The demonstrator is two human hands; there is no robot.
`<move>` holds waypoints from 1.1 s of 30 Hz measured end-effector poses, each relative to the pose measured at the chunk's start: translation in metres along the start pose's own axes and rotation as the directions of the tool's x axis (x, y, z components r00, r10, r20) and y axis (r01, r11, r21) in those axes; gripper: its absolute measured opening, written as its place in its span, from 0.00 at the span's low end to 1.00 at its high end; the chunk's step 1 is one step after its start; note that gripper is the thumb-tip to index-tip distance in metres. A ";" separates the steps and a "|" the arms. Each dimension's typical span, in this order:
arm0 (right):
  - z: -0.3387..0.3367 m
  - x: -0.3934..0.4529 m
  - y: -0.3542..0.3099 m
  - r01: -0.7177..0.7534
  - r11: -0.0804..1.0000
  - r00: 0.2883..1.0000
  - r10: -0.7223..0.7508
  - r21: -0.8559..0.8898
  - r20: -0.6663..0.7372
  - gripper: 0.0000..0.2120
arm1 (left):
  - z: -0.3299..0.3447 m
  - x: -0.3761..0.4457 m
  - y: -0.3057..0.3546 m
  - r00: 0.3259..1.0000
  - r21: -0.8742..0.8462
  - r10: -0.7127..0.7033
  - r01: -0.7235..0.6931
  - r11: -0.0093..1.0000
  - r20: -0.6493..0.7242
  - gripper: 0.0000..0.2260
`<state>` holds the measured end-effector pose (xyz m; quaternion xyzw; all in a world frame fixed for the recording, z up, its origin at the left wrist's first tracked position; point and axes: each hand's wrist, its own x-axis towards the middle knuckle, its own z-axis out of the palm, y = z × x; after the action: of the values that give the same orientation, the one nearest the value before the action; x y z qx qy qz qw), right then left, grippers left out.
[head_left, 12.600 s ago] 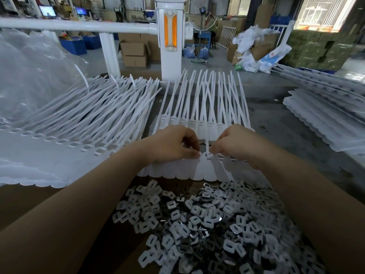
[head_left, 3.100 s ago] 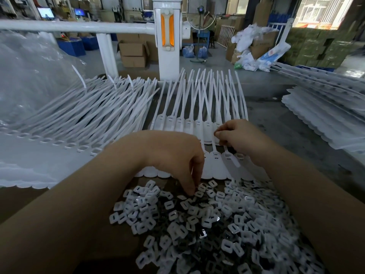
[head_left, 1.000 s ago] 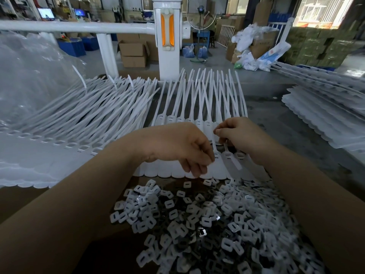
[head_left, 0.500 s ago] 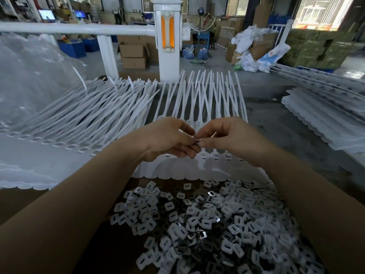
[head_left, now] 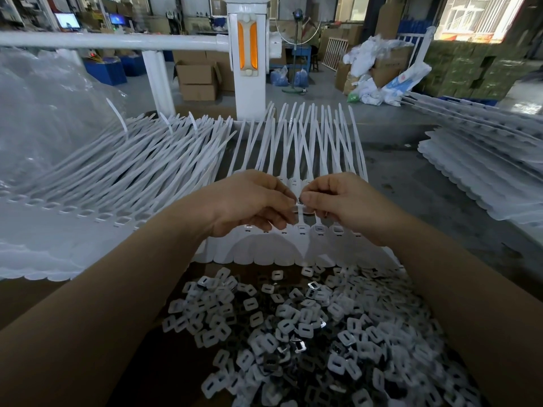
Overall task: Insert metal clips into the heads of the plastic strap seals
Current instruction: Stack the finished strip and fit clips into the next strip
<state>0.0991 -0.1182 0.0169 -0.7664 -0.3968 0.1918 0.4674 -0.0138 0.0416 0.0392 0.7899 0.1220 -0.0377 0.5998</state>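
Since the left hand left the clip pile nearer the body, both hands pinch a small clip between them, the right hand taking it, above the strap seal heads; insertion looks next.

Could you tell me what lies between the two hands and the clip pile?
In the head view, the row of seal heads lies between the left hand, right hand and clip pile.

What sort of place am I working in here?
Most likely a factory or warehouse floor: stacked cardboard boxes behind the white railing, bulk piles of strap seals, and a heap of loose clips at the workbench.
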 end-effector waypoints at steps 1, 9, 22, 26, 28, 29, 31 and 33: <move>-0.001 0.000 0.000 -0.005 1.000 1.000 0.005 0.001 -0.001 0.06 | 0.001 0.001 0.000 1.000 0.049 0.017 -0.016 0.999 -0.018 0.02; 0.000 -0.001 0.002 -0.022 1.000 1.000 0.022 -0.018 0.002 0.06 | 0.007 0.006 -0.005 0.987 0.224 0.127 -0.102 0.969 -0.100 0.03; -0.006 0.009 0.011 -0.235 0.969 0.916 0.247 0.076 -0.318 0.10 | 0.055 0.029 -0.007 0.977 0.243 0.093 -0.045 0.969 -0.193 0.03; -0.006 0.009 0.011 -0.223 0.971 0.924 0.240 0.091 -0.298 0.09 | 0.067 0.034 -0.011 0.967 0.374 0.087 0.009 0.927 -0.239 0.06; -0.006 0.010 0.012 -0.214 0.973 0.925 0.232 0.090 -0.302 0.08 | 0.070 0.036 -0.011 0.964 0.445 0.085 0.037 0.895 -0.252 0.08; -0.006 0.010 0.012 -0.212 0.973 0.926 0.230 0.090 -0.301 0.08 | 0.071 0.037 -0.011 0.963 0.470 0.088 0.045 0.882 -0.256 0.09; -0.005 0.011 0.013 -0.212 0.973 0.927 0.229 0.088 -0.296 0.07 | 0.072 0.038 -0.012 0.959 0.488 0.101 0.044 0.872 -0.266 0.09; -0.005 0.011 0.014 -0.214 0.972 0.926 0.233 0.095 -0.296 0.06 | 0.073 0.039 -0.013 0.950 0.495 0.123 0.037 0.868 -0.287 0.09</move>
<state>0.1154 -0.1157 0.0083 -0.8123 -0.2239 0.1350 0.5213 0.0275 -0.0187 -0.0015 0.9154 0.1825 0.0700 0.3518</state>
